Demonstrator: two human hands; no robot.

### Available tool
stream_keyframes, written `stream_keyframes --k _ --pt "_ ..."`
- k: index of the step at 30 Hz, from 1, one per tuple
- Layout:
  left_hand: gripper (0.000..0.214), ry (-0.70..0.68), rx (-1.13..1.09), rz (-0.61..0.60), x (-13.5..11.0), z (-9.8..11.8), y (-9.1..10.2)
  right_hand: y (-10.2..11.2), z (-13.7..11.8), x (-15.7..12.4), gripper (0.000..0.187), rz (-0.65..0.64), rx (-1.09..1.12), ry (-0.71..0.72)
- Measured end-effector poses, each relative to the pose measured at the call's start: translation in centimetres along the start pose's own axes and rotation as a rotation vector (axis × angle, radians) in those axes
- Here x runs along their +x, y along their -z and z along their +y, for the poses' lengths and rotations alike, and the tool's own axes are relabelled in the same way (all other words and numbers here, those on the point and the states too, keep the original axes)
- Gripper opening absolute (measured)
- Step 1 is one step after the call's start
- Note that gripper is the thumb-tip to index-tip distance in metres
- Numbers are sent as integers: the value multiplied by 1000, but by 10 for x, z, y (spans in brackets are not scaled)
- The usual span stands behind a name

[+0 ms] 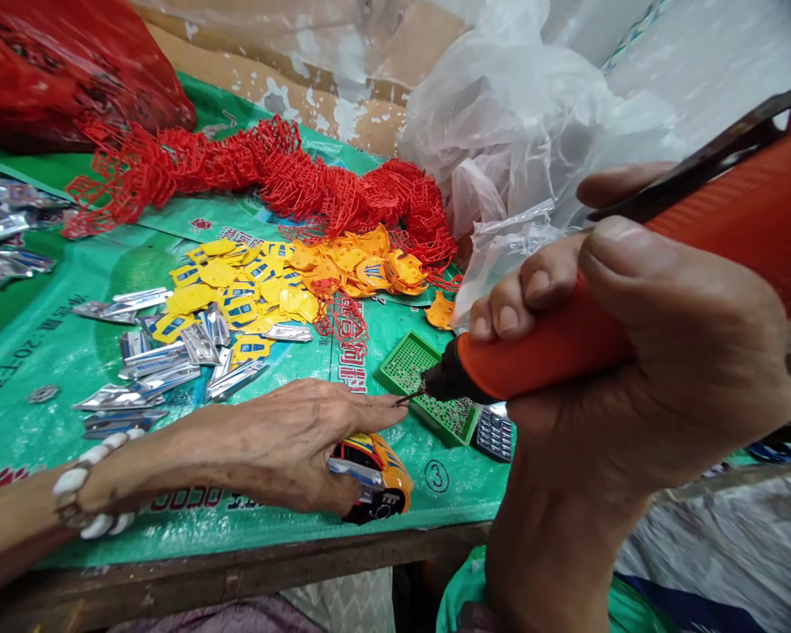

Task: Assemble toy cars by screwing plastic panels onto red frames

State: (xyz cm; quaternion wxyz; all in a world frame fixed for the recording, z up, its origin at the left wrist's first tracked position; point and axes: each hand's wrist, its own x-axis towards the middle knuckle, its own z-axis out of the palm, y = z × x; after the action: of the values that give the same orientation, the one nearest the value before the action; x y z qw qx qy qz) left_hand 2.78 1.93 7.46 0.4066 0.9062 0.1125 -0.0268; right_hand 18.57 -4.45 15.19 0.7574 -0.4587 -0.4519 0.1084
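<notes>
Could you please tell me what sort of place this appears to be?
Probably a small assembly workshop: an orange power screwdriver in the right hand, a green tray of screws, and piled yellow plastic parts.

The power screwdriver (pixel 731 195) is orange with a black nose, the toy car (pixel 396 475) orange, black and silver, the tray (pixel 405 353) green, the flat pieces (pixel 217 274) yellow with blue marks, the latticed pieces (pixel 316 189) red, the sheet (pixel 115 281) green with reddish print.

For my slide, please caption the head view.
Left hand holds a toy car; right hand grips an orange screwdriver.
</notes>
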Motion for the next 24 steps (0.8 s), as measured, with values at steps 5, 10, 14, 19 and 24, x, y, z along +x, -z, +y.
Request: stream_keyframes --k 5,10,14,19,24 --pt "68 14 -7 -12 0 4 3 1 -1 -1 21 -19 -10 2" --pt "69 22 -19 -26 1 8 7 0 -7 -3 18 -36 -40 -4" --pt "68 28 -20 -25 4 8 6 0 -5 -2 10 -7 -36 -27" --pt "68 27 -16 -37 3 8 6 1 -6 -3 17 -10 -55 -14" --pt "66 13 -10 -47 2 7 7 1 -7 -4 17 -24 -46 -30"
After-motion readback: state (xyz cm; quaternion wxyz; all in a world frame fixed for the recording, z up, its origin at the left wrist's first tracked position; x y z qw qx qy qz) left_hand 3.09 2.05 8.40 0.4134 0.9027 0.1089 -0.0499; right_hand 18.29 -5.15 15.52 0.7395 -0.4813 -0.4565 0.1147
